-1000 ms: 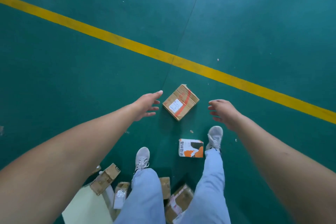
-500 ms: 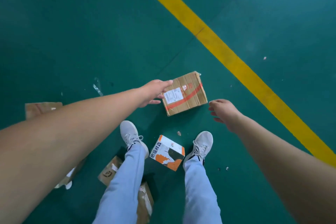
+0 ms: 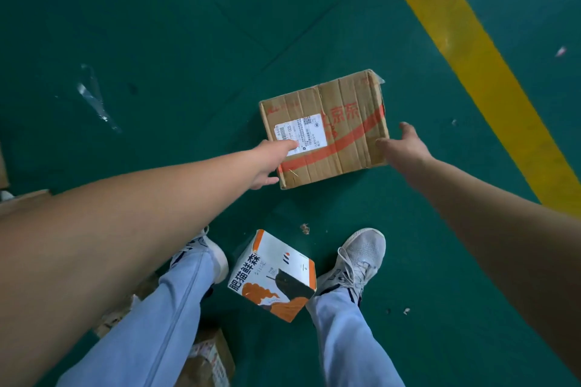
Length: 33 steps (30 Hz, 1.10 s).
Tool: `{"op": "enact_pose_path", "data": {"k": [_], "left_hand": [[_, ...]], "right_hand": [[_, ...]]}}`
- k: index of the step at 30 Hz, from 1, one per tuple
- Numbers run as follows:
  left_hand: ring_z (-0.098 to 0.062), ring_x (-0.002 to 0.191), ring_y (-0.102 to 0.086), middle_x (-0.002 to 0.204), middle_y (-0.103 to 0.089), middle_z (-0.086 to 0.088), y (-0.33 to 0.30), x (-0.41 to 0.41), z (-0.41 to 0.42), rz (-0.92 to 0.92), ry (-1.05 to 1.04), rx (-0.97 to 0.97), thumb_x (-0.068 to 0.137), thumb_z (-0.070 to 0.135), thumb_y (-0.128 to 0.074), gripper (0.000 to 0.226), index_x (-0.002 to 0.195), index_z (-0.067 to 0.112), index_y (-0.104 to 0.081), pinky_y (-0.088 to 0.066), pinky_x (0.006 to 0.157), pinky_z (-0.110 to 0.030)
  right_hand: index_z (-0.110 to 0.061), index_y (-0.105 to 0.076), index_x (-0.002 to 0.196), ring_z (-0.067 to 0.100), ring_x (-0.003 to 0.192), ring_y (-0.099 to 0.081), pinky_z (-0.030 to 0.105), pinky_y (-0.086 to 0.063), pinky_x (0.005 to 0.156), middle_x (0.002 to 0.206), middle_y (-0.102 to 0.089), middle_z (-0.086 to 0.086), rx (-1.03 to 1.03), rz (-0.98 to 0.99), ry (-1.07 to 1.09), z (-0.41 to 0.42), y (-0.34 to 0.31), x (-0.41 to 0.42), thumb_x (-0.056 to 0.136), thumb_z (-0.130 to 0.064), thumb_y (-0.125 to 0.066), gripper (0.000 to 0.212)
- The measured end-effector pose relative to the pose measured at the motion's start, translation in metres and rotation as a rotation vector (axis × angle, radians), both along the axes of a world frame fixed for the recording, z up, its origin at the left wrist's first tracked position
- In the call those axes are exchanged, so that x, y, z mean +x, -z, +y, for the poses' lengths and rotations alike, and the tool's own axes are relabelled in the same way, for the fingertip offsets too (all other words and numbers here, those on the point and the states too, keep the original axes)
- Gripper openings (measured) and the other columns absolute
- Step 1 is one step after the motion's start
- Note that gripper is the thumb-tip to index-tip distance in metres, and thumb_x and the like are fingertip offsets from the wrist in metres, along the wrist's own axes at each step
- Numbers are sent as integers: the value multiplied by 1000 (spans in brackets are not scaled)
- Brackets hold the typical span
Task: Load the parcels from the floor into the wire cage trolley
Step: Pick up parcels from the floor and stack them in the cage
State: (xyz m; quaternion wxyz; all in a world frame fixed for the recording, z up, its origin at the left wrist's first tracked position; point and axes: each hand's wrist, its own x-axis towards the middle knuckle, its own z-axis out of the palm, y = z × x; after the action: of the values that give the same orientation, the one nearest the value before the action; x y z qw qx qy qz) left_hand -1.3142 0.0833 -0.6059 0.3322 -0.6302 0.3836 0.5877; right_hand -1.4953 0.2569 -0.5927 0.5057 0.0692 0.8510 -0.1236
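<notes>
Head view showed the cardboard parcel (image 3: 325,129) flat on the green floor (image 3: 188,41), between both hands. Left hand (image 3: 270,163) had straight fingers (image 3: 290,145) touching its label; right hand (image 3: 404,148) lay spread at its right edge, gripping nothing. Its long axis ran left-right, tilted toward the far yellow line (image 3: 478,66).

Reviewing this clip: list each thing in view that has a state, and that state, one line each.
Brown cardboard box: flat on the floor, taped shut, label up.
Left hand: open, at the box's left edge.
Right hand: open, at the box's right edge.
Orange-and-white carton: closed, on the floor between the shoes.
</notes>
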Motion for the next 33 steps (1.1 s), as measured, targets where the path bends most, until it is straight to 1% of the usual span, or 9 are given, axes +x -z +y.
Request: {"op": "enact_pose_path", "data": {"k": [2, 5, 12, 15, 18, 20, 25, 29, 33], "left_hand": [[-23, 145, -38, 163, -35, 2, 20, 1, 6, 13, -9, 12, 102, 41, -57, 61, 157, 24, -36, -44, 114, -45], [-23, 144, -40, 161, -39, 1, 35, 6, 4, 17, -18, 2, 102, 37, -58, 57, 155, 24, -41, -43, 115, -45], [-24, 135, -50, 149, -53, 1, 3, 36, -38, 39, -82, 9, 86, 46, -69, 70, 150, 27, -45, -40, 114, -52], [-25, 111, -67, 129, -66, -5, -37, 51, -66, 48, -132, -40, 77, 50, -72, 73, 139, 25, -43, -53, 96, -48], [-27, 98, -73, 117, -65, -10, -105, 64, -98, 109, -273, -78, 98, 33, -65, 46, 130, 23, -34, -62, 73, -47], [-29, 102, -71, 121, -63, -10, -164, 81, -125, 139, -322, -89, 94, 35, -69, 52, 130, 25, -32, -62, 80, -53], [-35, 121, -61, 139, -56, -7, -312, 159, -216, 169, -410, -171, 55, 57, -84, 95, 131, 41, -29, -51, 96, -63], [-34, 108, -71, 131, -64, -12, -442, 232, -263, 241, -552, -229, 68, 50, -85, 86, 139, 31, -41, -58, 85, -60], [-32, 123, -60, 144, -58, -5, -476, 378, -318, 179, -669, -320, 45, 74, -90, 111, 141, 39, -47, -46, 100, -64]], "right_hand": [[-20, -23, 161, 20, 101, -47, 29, -41, 77, 141, -50, 6, 13, -17, 26, -2, 19, 3, 100, -28, -53, 69], [-13, -45, 146, 20, 99, -57, 27, -41, 64, 121, -59, 3, 15, -46, 60, -7, 34, 10, 96, -29, -59, 54], [-12, -54, 137, 15, 84, -63, 26, -44, 56, 115, -65, 6, -63, -7, 77, -43, -12, 26, 92, -29, -66, 49], [-13, -55, 138, 18, 92, -65, 27, -48, 64, 118, -66, 6, -102, 8, 48, -69, -58, 36, 90, -30, -66, 51], [-17, -45, 146, 20, 103, -61, 33, -47, 79, 129, -60, 4, -154, -1, 80, -106, -124, 50, 93, -28, -66, 58], [-22, -38, 149, 19, 102, -59, 32, -44, 76, 130, -58, 3, -202, -16, 90, -139, -181, 64, 94, -27, -66, 61], [-25, -31, 153, 8, 91, -55, 24, -40, 62, 132, -57, 2, -346, -40, -14, -244, -356, 114, 95, -24, -63, 66], [-28, -30, 151, 9, 94, -57, 25, -40, 63, 133, -56, 1, -426, -75, -120, -310, -483, 173, 95, -25, -63, 65], [-30, -31, 149, 14, 98, -59, 31, -43, 72, 129, -58, -2, -505, -142, -265, -372, -607, 265, 96, -26, -61, 61]]}}
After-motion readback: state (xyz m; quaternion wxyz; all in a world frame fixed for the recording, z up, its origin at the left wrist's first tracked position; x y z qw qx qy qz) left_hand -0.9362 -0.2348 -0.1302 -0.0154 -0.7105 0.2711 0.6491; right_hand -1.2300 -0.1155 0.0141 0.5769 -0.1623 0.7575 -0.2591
